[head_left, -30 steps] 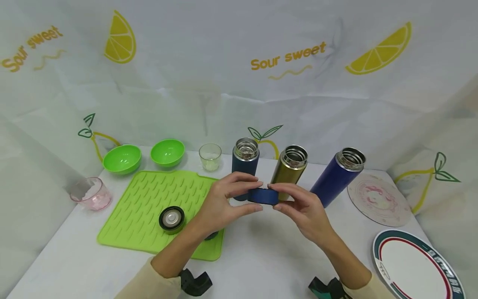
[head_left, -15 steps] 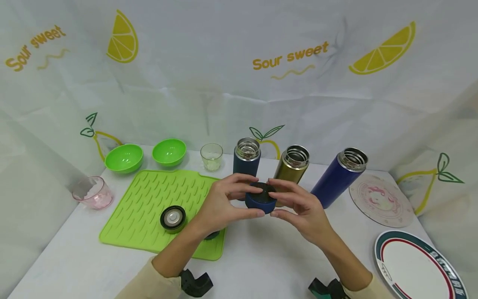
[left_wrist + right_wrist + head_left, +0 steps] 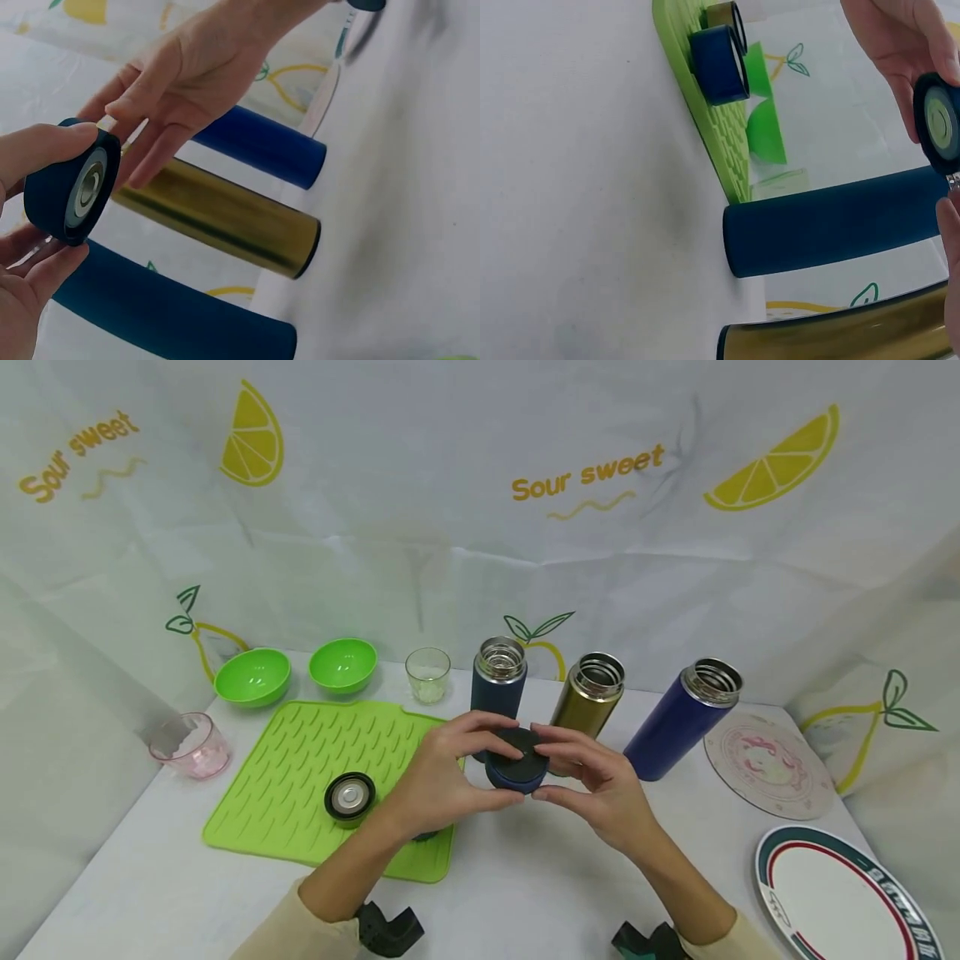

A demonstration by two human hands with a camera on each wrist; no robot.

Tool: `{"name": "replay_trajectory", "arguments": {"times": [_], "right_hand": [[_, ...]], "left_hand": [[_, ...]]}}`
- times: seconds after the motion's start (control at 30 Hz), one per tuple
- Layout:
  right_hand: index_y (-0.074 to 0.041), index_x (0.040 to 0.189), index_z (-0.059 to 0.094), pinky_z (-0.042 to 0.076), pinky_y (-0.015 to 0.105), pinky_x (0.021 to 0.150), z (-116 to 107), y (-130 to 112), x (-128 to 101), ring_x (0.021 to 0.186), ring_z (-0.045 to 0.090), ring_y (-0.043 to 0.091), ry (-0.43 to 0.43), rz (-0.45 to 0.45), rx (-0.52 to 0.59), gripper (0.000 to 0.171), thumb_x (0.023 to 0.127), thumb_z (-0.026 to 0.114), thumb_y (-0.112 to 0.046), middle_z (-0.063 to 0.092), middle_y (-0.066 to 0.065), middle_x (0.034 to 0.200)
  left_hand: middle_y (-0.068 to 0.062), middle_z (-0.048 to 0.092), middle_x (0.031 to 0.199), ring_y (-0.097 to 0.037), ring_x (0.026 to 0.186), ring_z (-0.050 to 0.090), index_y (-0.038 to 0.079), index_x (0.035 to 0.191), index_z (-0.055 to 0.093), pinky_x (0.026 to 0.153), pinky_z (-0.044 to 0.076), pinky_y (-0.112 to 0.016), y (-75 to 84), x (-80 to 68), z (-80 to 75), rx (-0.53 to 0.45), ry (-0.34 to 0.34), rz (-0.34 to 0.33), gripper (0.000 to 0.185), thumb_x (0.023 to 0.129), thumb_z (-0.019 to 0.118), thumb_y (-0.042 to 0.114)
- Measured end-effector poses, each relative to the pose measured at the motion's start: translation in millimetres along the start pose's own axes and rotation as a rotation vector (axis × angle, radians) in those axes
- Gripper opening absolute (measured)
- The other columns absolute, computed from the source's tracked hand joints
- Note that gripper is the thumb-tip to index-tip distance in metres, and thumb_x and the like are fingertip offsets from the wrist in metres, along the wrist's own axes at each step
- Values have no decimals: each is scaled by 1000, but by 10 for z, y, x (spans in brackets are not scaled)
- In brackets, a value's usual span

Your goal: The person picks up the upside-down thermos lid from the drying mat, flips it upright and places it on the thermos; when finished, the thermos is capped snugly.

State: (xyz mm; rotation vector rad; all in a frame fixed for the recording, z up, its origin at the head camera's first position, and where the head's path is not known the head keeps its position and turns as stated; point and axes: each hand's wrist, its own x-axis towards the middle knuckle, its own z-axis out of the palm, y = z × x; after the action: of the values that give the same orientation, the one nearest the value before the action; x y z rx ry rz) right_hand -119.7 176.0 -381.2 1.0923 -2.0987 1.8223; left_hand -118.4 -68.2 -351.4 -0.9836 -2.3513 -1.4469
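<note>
Both hands hold a dark blue flask lid (image 3: 516, 767) above the table, in front of three open flasks. My left hand (image 3: 450, 770) pinches it between thumb and fingers from the left, and my right hand (image 3: 587, 770) pinches its right edge. The lid's dark face is turned up toward the head camera. The left wrist view shows the lid's (image 3: 69, 184) hollow inner side with a metal ring. Behind stand a navy flask (image 3: 497, 681), a gold flask (image 3: 589, 697) and a blue flask (image 3: 678, 722).
A green ridged mat (image 3: 300, 760) lies at left with a steel-centred lid (image 3: 349, 797) on it; another lid (image 3: 720, 64) sits by my left forearm. Two green bowls (image 3: 252, 677), a clear glass (image 3: 428, 675), a pink cup (image 3: 187, 747), a round coaster (image 3: 768, 762) and a plate (image 3: 840, 893) ring the table.
The lid has been tipped from edge-on to showing its dark face upward. Both hands have shifted slightly left and closer together around it.
</note>
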Motion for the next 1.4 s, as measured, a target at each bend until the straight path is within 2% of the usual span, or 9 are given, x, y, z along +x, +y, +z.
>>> {"name": "replay_trajectory", "arguments": {"times": [0.23,0.33,0.43,0.6,0.73,0.93,1.17,1.3,1.4], "right_hand": [[9,146,45,45,26,114,15,18,141,146,49,13,87,-2,39,61,89,63,18,48,8,157],[1,156,33,38,24,119,87,74,241,153,38,19,94,77,41,70,93,60,15,37,11,164],[-10,161,23,31,27,123,186,151,349,158,28,25,88,184,40,82,93,63,10,26,7,170],[-17,163,10,24,45,128,360,329,501,161,19,30,114,328,5,93,94,70,-2,15,6,172],[-21,161,8,25,59,126,473,469,561,159,21,34,172,388,-15,96,93,73,-7,16,11,170],[-23,159,8,29,66,122,554,600,571,154,32,37,223,431,-21,97,91,75,-4,26,16,164],[-23,157,13,36,67,118,557,660,560,148,41,41,227,434,-32,98,87,77,1,34,18,158],[-21,156,16,40,65,116,547,661,562,146,45,42,220,422,-53,97,85,78,2,38,18,156],[-19,155,19,43,62,114,550,643,568,142,50,43,210,399,-86,99,82,81,4,42,20,155]], "left_hand": [[0,68,126,-16,119,65,16,97,78,101,56,-31,-6,-92,-168,-1,29,-33,33,69,95,16],[0,66,127,-18,118,66,17,96,76,101,58,-36,-30,-168,-246,-4,24,-74,33,69,94,14],[-2,65,128,-20,116,67,17,96,75,100,59,-41,-63,-238,-322,-17,26,-117,33,69,94,10],[-4,64,128,-23,119,65,15,97,74,100,59,-42,-94,-288,-438,-10,60,-158,34,69,93,8],[-4,64,130,-25,123,62,15,98,74,99,59,-44,-99,-282,-488,17,86,-172,34,70,93,9],[-5,63,132,-26,126,60,12,97,73,99,59,-47,-146,-258,-503,-14,123,-208,33,70,92,8],[-7,63,131,-27,124,63,11,97,72,98,59,-53,-271,-234,-520,-25,173,-215,34,70,92,6],[-8,63,132,-28,123,63,9,100,72,97,58,-55,-304,-158,-575,-14,240,-200,35,71,91,6],[-10,63,132,-27,123,63,6,102,72,98,59,-49,-302,-78,-620,-19,305,-180,35,71,91,4]]}}
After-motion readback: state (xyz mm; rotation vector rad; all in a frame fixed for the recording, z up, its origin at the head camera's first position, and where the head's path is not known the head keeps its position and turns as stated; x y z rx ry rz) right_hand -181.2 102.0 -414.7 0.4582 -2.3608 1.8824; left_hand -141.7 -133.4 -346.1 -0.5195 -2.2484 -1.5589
